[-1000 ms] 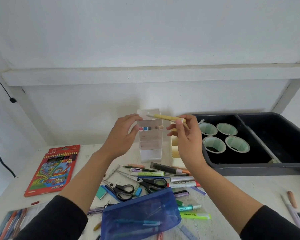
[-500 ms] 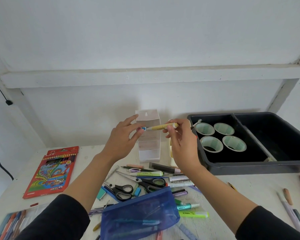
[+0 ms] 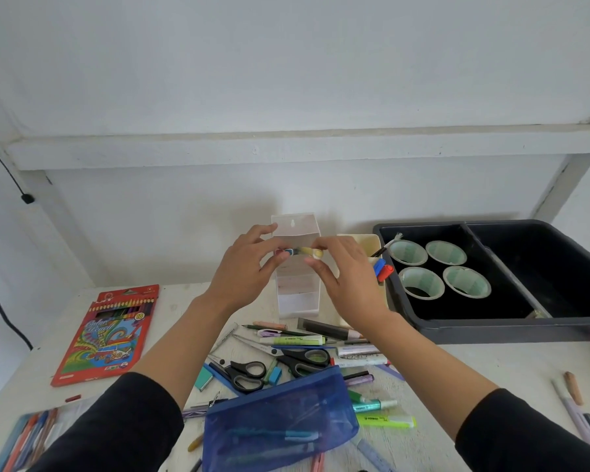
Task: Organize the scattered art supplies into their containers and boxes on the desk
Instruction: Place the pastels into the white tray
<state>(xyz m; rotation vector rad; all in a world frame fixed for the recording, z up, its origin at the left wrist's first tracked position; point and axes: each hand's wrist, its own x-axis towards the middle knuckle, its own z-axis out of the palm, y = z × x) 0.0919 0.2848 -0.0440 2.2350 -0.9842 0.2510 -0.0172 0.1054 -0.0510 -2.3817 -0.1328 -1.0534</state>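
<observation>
Hovering level above the desk (image 3: 491,362), in front of the tall white box (image 3: 298,296), the yellow marker (image 3: 304,250) is held at both ends. The left grip (image 3: 249,270) pinches its blue-capped end between thumb and fingers, and the right grip (image 3: 348,277) pinches the yellow end. A cream holder (image 3: 368,240) stands just right of the box, beside a black tray (image 3: 508,330) with four tape rolls (image 3: 421,283). Nearer the person lie scissors (image 3: 246,373) and a blue mesh pouch (image 3: 280,420). A coloured-pencil box (image 3: 111,332) lies well apart on the left.
</observation>
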